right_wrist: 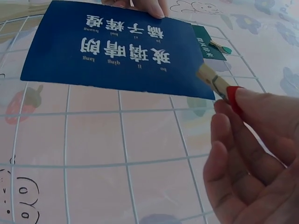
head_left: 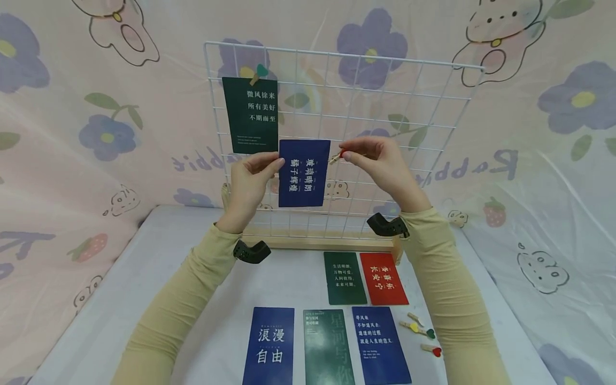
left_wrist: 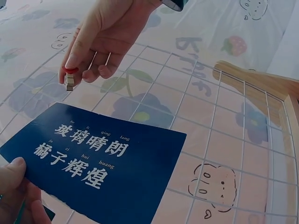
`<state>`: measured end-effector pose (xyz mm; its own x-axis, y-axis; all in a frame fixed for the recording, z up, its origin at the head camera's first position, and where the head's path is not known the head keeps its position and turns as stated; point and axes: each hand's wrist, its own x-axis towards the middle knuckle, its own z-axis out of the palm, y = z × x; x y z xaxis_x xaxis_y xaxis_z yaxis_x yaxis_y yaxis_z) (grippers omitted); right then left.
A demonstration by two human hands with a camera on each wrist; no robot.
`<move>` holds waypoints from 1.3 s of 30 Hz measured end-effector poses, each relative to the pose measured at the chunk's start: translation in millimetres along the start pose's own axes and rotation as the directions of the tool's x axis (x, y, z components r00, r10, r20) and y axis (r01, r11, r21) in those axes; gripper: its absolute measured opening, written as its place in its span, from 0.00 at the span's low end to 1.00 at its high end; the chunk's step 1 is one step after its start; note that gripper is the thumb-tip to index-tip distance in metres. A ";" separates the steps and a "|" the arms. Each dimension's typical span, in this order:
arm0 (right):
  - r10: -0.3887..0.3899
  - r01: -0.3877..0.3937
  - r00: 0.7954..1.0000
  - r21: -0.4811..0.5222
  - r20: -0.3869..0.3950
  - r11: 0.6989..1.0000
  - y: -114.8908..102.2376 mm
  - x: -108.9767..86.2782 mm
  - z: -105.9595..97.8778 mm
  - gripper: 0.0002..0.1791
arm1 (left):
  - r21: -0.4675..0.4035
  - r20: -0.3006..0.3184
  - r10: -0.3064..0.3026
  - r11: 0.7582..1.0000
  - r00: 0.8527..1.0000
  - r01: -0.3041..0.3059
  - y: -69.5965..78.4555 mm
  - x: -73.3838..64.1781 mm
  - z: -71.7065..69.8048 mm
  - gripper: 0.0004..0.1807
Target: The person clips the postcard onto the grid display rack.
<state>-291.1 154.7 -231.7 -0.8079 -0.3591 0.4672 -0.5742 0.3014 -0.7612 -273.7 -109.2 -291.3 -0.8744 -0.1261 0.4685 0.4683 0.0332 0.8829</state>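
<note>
A dark blue card [head_left: 305,173] with white lettering is held up in front of a white wire grid [head_left: 385,91]. My left hand [head_left: 252,184] pinches its left edge between thumb and fingers. Just beyond the card's right edge, my right hand [head_left: 385,168] pinches a small wooden clothespin [right_wrist: 216,81] with a red end. In the right wrist view the clothespin's tip is close by the card's corner. Up and left of the blue card, a green card [head_left: 252,117] hangs on the grid under a clothespin with a green heart [head_left: 261,70].
The grid stands in a wooden base [head_left: 317,243] on a white-covered table. In front lie a green card [head_left: 345,278], a red card [head_left: 384,278] and several larger cards, among them a blue one [head_left: 268,342]. Loose clothespins [head_left: 416,328] lie at the right. Patterned cloth hangs behind.
</note>
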 end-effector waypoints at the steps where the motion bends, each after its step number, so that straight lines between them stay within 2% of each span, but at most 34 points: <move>1: -0.004 0.004 1.000 0.010 -0.009 1.000 -0.5 1.0 0.5 0.13 | 0.004 -0.002 0.010 1.000 1.000 -0.010 0.5 1.6 0.2 0.15; 10: -0.004 0.009 0.997 0.066 -0.083 0.998 -8.3 10.3 5.5 0.14 | -0.012 -0.019 0.042 0.999 0.999 -0.042 4.6 12.2 0.5 0.14; 17: 0.011 -0.004 0.994 0.069 -0.109 0.998 -12.8 15.7 6.8 0.16 | -0.006 -0.034 0.047 0.999 0.998 -0.047 5.9 16.5 1.6 0.13; 22: 0.017 -0.002 0.992 0.113 -0.129 0.994 -12.4 20.3 6.8 0.13 | -0.017 -0.047 0.047 0.999 0.998 -0.048 8.3 21.3 3.1 0.12; 34: -0.021 0.043 0.984 0.124 -0.176 0.991 -20.0 35.3 6.1 0.13 | -0.020 -0.045 0.073 0.997 0.996 -0.074 25.7 31.6 8.5 0.11; 39: -0.023 0.046 0.984 0.122 -0.179 0.991 -27.9 39.5 7.5 0.10 | -0.040 -0.052 0.085 0.995 0.995 -0.088 22.5 39.1 9.6 0.11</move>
<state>-305.9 125.5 -195.4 -0.8049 -0.2020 0.5580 -0.5902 0.1747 -0.7881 -298.5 -103.9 -252.8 -0.8234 -0.1740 0.5401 0.5477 0.0048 0.8366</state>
